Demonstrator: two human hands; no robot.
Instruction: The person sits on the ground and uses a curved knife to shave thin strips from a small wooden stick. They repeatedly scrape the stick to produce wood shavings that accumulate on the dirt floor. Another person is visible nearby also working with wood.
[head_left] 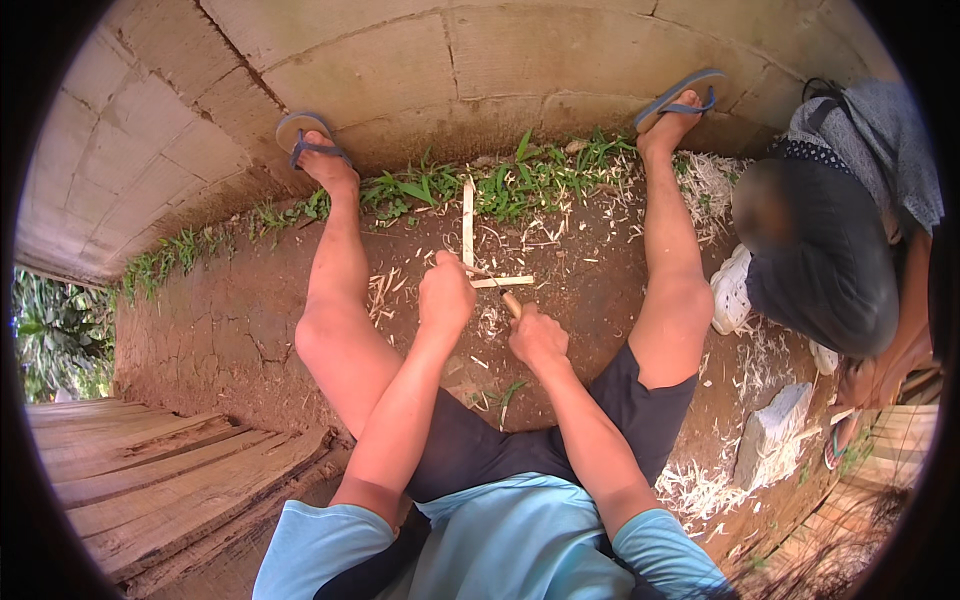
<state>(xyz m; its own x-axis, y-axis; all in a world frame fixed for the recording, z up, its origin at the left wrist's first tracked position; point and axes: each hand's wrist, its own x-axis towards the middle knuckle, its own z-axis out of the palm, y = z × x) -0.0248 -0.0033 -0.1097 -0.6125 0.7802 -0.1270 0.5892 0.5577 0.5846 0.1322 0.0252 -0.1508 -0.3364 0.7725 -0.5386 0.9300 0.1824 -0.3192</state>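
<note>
My left hand (447,293) is closed over the ground between my knees, gripping a thin strip of pale wood whose end pokes out toward the knife. In my right hand (538,336), the fingers wrap round the wooden handle of a small knife (511,302). Its blade points up and left and meets the strip near my left hand. Just beyond lie two pale wood strips: an upright one (468,220) running toward the wall and a shorter crosswise one (505,282) close to the blade.
A block wall (400,75) with grass (420,185) at its foot stands ahead; my sandalled feet rest against it. Another person (830,230) crouches at right, beside a grey stone block (772,425) and heaped shavings (700,490). Wooden planks (170,480) lie at lower left.
</note>
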